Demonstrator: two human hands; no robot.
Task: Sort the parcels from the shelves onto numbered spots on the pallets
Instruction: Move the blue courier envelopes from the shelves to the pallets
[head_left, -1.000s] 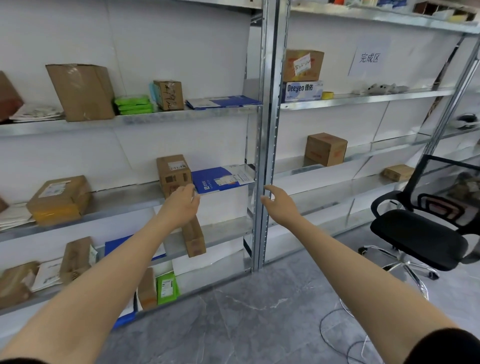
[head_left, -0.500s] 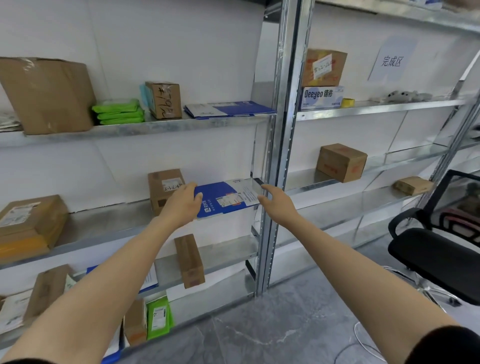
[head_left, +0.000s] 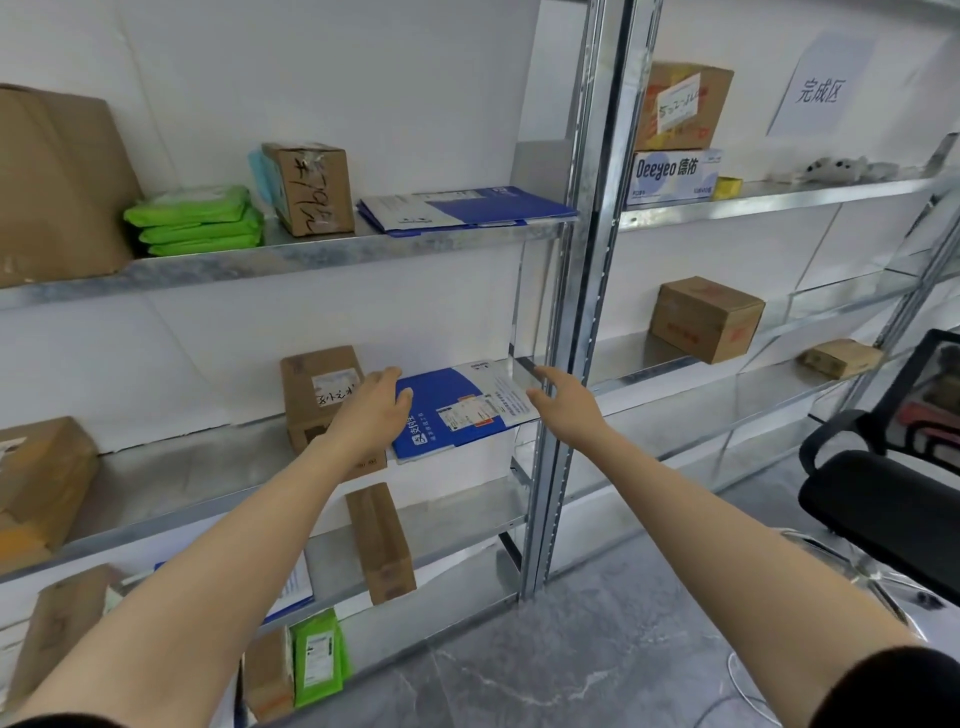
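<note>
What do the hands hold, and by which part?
Nothing clearly gripped: left hand and right hand touch opposite edges of the flat blue-and-white paper envelope.

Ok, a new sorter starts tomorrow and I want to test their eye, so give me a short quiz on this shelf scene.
1. True or false: the blue envelope between the left hand and the right hand lies on the bottom shelf.
2. What stands just left of that envelope, partly behind the left hand? A) a cardboard box B) a tissue carton C) a chair
3. Which hand is nearer the metal upright?
Key: 1 false; 2 A; 3 the right hand.
</note>
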